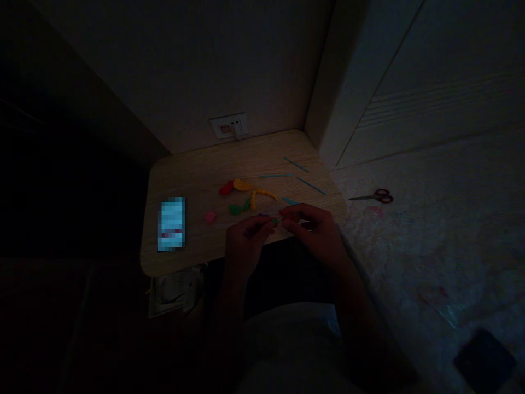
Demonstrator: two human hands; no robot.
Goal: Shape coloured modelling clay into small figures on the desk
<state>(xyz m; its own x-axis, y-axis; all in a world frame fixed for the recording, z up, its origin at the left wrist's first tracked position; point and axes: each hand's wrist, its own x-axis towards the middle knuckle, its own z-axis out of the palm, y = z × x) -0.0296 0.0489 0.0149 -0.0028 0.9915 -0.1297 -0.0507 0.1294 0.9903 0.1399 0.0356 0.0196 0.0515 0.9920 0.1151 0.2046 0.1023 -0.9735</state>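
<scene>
My left hand [248, 238] and my right hand [315, 230] meet at the table's near edge, fingers pinched. Between the fingertips of my left hand shows a small bit of green modelling clay [274, 221]. My right fingertips are pressed together close beside it; what they hold is too dark to tell. Just beyond the hands lie a yellow braided clay strip [264, 193], green clay [235, 209], red clay [226, 188], orange clay [243, 185] and a pink clay lump [210, 217]. A bit of purple clay [263, 215] is partly hidden behind my left hand.
On the wooden table [188, 169], thin blue sticks [310, 185] and a blue flat tool [289, 201] lie at the right. A lit phone [171, 224] rests at the left. Scissors [375, 196] lie on a pale cover at right. A wall socket [228, 126] is behind. The room is dim.
</scene>
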